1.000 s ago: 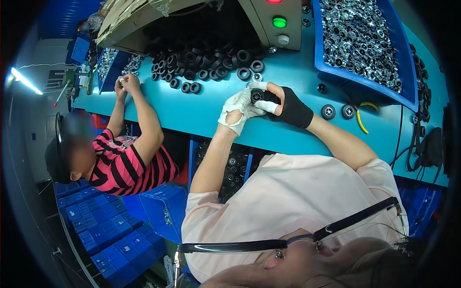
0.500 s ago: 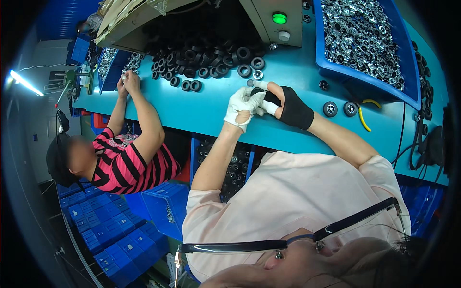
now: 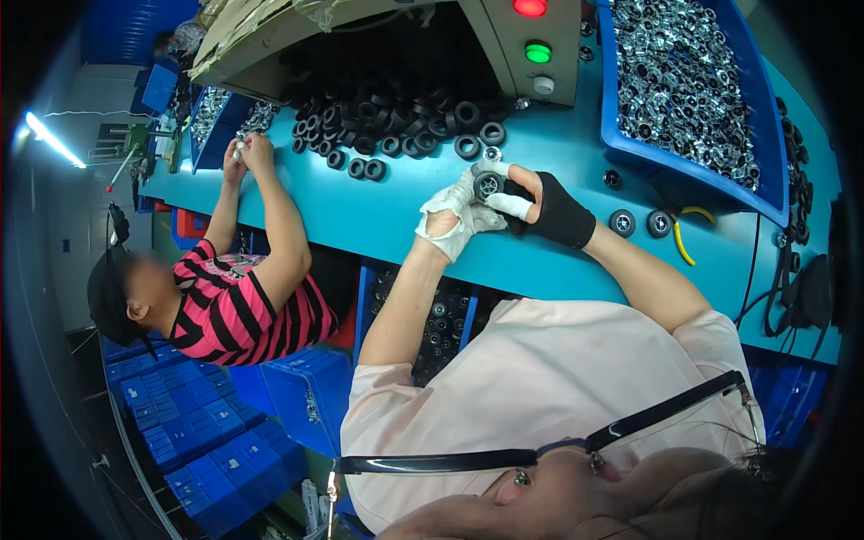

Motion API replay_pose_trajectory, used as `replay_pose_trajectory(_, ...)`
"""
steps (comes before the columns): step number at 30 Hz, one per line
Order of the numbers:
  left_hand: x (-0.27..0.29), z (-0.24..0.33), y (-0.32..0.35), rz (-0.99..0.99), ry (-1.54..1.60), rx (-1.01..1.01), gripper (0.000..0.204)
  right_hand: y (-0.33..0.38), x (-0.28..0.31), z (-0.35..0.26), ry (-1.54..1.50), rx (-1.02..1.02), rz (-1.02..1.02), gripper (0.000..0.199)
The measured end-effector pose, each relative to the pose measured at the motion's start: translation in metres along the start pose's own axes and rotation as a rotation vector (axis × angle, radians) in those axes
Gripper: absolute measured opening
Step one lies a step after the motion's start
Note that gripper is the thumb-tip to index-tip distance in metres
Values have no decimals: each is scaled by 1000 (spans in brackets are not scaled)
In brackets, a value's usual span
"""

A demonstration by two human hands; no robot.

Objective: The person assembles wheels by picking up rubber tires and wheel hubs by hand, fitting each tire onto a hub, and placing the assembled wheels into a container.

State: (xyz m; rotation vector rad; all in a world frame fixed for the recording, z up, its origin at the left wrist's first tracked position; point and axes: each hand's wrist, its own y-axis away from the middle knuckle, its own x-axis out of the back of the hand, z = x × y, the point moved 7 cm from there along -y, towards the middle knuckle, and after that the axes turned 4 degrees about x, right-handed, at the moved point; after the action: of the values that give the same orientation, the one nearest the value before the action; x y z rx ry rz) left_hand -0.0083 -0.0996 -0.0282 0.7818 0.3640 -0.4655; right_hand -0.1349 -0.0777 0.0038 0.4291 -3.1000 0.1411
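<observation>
Between my two hands, over the near part of the bench, is a small toy wheel (image 3: 489, 186): a black tyre with a silver spoked rim facing up. My left hand (image 3: 456, 218), in a worn white glove, is closed on its left side. From the right, my right hand (image 3: 551, 212), in a black fingerless glove with white-wrapped fingertips, grips it too; some fingers are hidden below. Just beyond the wheel lies a loose silver rim (image 3: 491, 154). Two finished-looking wheels, one nearer (image 3: 622, 222) and one beside it (image 3: 660, 223), lie right of my right hand.
A heap of black tyres (image 3: 396, 121) spills from a beige machine (image 3: 531, 117) with red and green lights. A blue bin (image 3: 684, 168) of shiny rims stands far right. Yellow-handled pliers (image 3: 684, 243) lie near the wheels. At left, a co-worker in a striped shirt (image 3: 243, 306) handles something small.
My hands have turned the wheel so its spoked face shows; before, only a dark side was visible. My left hand's fingers have opened around it slightly. The whole view has shifted a little.
</observation>
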Motion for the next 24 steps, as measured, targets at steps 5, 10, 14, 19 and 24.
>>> replay_pose_trajectory(5, 0, 10, 6, 107, -174, -126, 37, 4, -1, -3, -61, -69, -16, 43)
replay_pose_trajectory(10, -3, 18, 12, 105, -343, -255, 36, 4, -2, -3, -13, -24, -6, 44)
replay_pose_trajectory(14, -4, 19, 13, 98, -318, -275, 31, 4, -1, -1, 46, 16, 27, 44)
replay_pose_trajectory(19, -16, 24, 14, 128, -538, -339, 26, 3, -4, 1, 21, 49, 45, 45)
replay_pose_trajectory(24, -13, 17, 11, 136, -498, -354, 27, 11, -6, -8, -30, 141, 117, 46)
